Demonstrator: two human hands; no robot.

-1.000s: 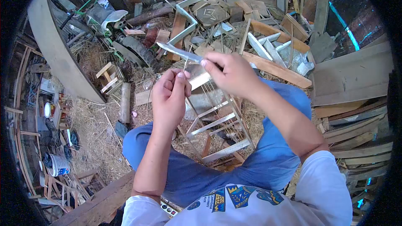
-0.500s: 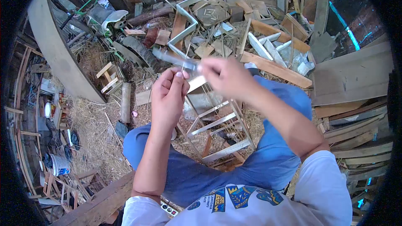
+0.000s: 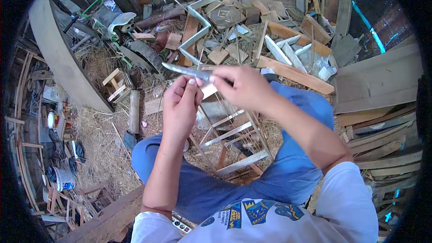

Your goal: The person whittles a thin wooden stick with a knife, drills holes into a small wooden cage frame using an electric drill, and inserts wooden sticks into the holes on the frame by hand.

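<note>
My right hand [image 3: 243,84] grips a knife [image 3: 185,70] by its handle, and the pale blade points left across the top of my left hand [image 3: 182,99]. The fingers of my left hand are pinched together on a thin wooden stick [image 3: 199,58], much of which the fingers and blade hide. Both hands are raised in front of me, with the knife touching or very near the left fingertips. Below them, a slatted wooden frame [image 3: 243,162] lies on the ground between my legs.
Scrap wood and boards [image 3: 297,74] are heaped ahead. A dirt bike [image 3: 121,20] stands at the far left beside a large curved panel [image 3: 67,54]. Straw [image 3: 99,139] covers the ground. A white bucket [image 3: 65,178] sits at left, and stacked planks [image 3: 382,153] are at right.
The knife blade has turned slightly lower and flatter over the left fingers, and it looks sharper, less blurred. My right hand has shifted slightly down; my left hand has stayed nearly still.
</note>
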